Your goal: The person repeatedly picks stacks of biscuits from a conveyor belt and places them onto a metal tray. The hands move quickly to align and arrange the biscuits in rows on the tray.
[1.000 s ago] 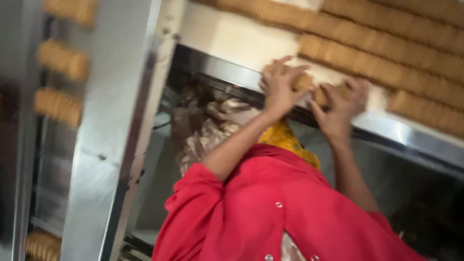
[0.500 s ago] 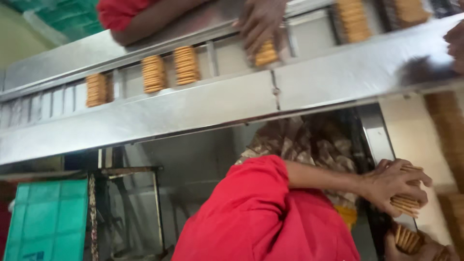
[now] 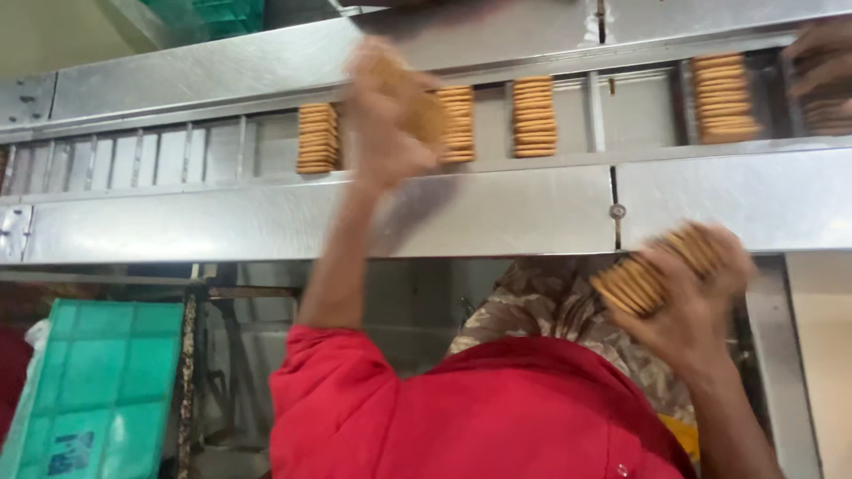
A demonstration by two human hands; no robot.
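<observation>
Head view, looking at a biscuit line. The left hand [image 3: 386, 115], blurred by motion, is raised against the steel conveyor channel [image 3: 568, 120] with its fingers curled around a short stack of round biscuits [image 3: 417, 102], though the blur hides how tightly they close. The right hand [image 3: 688, 293] is lower, in front of the plain steel side panel [image 3: 497, 213], and is clamped around a second, longer row of biscuits [image 3: 652, 270] held on edge and tilted. The two hands are well apart. Behind the left hand, the channel is divided by upright steel partitions into compartments; several hold upright biscuit stacks [image 3: 534, 115], while those toward the left end show bare metal. At the upper right corner, another person's hand [image 3: 821, 62] rests on a further stack in the channel. Both forearms emerge from red sleeves [image 3: 479, 417]. Below the panel, a green plastic crate [image 3: 98, 372] stands at the lower left beside a dark metal frame.
</observation>
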